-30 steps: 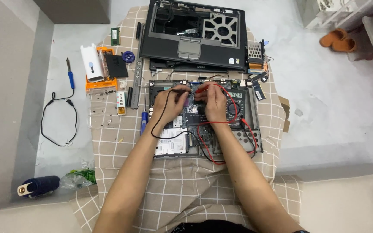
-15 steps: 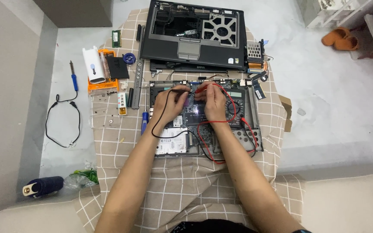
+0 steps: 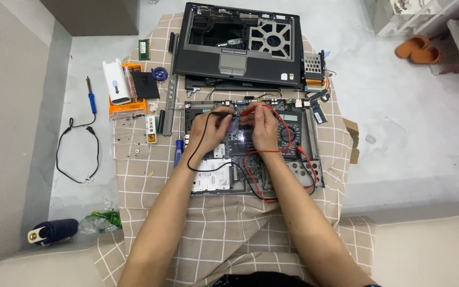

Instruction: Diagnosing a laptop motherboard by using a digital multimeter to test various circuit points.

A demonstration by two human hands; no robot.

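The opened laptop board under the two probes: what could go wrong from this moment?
The left hand holds the black probe close to the red probe in the right hand; a slip might bridge contacts on the board. The red lead loops across the board and could snag.

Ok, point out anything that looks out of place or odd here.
Small screws lie loose on the checked cloth left of the board. A soldering iron lies on the bare floor. Left hand and right hand hold probes normally.
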